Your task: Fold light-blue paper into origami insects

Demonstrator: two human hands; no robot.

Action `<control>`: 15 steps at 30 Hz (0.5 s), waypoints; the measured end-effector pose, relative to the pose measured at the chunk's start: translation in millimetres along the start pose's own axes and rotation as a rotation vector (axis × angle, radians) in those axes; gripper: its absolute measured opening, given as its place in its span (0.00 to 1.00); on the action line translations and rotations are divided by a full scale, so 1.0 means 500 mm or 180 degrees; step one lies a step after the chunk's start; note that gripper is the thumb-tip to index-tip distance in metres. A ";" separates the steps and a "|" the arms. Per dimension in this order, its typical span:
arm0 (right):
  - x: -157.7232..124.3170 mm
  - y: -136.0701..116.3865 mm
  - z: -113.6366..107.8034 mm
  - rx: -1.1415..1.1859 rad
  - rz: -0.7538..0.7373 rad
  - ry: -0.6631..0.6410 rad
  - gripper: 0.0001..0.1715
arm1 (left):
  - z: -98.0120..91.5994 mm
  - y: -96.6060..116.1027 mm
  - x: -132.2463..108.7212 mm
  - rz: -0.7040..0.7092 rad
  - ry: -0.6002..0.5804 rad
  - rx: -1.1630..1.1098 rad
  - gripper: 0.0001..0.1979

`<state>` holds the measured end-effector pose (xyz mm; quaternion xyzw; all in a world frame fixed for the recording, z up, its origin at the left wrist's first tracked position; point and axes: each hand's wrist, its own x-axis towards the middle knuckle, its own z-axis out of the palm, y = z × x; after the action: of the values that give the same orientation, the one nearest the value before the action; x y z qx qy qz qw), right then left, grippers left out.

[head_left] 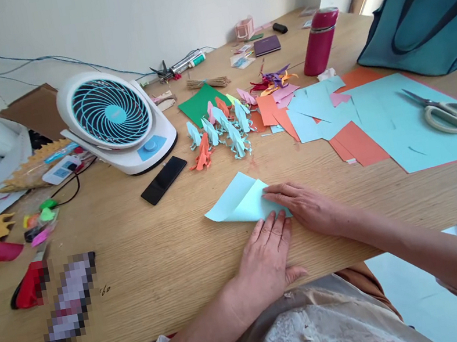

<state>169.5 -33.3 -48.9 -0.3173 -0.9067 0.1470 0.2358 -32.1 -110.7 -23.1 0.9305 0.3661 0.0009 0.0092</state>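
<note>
A light blue sheet of paper lies on the table in front of me, one part folded over so that a raised flap stands in its middle. My left hand rests flat with outstretched fingers, its fingertips on the paper's near edge and its thumb apart on the wood. From the right, my right hand lies over the paper's right end, fingers stretched out along the flap; its thumb is hidden. Beyond the sheet stand several small folded paper figures, light blue ones and an orange one among them.
A white fan and a black phone are at left. Scissors lie on a large blue sheet at right, near loose paper pieces, a magenta bottle and a teal bag. The table's near edge runs below my hands.
</note>
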 end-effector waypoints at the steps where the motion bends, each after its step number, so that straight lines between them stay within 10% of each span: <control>1: -0.001 0.002 0.001 -0.0036 -0.0018 -0.0034 0.28 | 0.001 -0.001 -0.003 -0.0006 -0.0001 -0.0006 0.44; 15: 0.000 -0.003 -0.003 -0.0256 -0.0074 -0.0128 0.27 | -0.008 -0.017 -0.015 0.0059 0.0003 0.0030 0.44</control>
<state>169.4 -34.1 -47.1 -0.3129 -0.9201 0.1141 0.2062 -43.6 -109.7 -19.3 0.9339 0.3575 -0.0004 0.0046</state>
